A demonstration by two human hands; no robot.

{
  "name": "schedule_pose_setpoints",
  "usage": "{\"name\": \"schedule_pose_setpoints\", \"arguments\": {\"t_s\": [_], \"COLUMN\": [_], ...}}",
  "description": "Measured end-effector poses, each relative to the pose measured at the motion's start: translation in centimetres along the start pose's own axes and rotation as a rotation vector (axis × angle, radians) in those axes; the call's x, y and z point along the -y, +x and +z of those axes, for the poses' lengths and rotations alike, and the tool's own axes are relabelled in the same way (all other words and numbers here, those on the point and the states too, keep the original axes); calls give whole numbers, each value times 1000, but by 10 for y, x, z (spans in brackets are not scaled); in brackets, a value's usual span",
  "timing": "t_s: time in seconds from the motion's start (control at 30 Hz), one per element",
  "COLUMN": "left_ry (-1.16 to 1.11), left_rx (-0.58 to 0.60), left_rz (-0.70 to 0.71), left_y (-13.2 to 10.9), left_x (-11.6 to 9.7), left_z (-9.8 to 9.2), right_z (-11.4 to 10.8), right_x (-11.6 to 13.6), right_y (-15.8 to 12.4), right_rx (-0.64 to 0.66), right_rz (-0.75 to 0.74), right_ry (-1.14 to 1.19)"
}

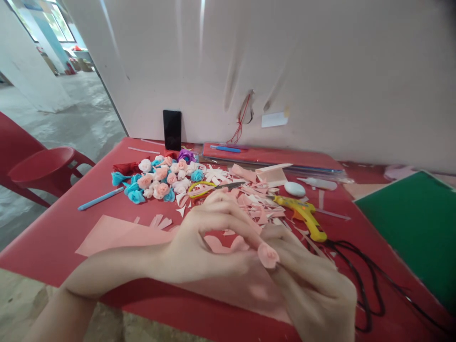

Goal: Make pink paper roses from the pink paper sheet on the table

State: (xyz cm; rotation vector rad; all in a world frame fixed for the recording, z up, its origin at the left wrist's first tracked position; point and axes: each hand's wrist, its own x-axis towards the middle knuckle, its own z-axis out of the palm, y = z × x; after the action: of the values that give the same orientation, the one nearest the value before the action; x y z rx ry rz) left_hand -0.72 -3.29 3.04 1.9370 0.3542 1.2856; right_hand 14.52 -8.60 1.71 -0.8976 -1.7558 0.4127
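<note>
A small pink paper rosebud (268, 256) is pinched between the fingertips of both hands above the red table. My left hand (217, 237) comes in from the left, thumb and index finger reaching to the bud. From the right, my right hand (309, 280) holds the bud's other side, its fingers bent. Pink paper (121, 235) lies under the hands, with cut petal shapes (215, 244) just behind them. Beyond is a heap of pink and white scraps (254, 204), where scissors with yellow handles (201, 190) lie.
Paper roses (156, 180) are piled back left, near a blue pen (100, 198). A phone (172, 129) leans on the white partition (302, 71). At right lie a yellow glue gun (302, 213) with black cord (377, 285) and a green sheet (413, 228). A red chair (42, 164) stands left.
</note>
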Motion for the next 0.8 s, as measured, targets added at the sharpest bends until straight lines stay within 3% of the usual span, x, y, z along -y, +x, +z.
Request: {"name": "schedule_pose_setpoints", "arguments": {"t_s": [0.4,0.6,0.8], "left_ry": [2,40,75], "left_rx": [48,86,116], "left_rz": [1,25,29], "left_y": [0,1,2], "left_x": [0,0,-1], "left_z": [0,-3,-3], "right_z": [2,0,-6], "right_x": [9,9,14], "right_y": [6,5,4], "right_rx": [-118,-82,25], "right_rz": [-128,-184,-137], "right_ry": [-179,-240,-243]}}
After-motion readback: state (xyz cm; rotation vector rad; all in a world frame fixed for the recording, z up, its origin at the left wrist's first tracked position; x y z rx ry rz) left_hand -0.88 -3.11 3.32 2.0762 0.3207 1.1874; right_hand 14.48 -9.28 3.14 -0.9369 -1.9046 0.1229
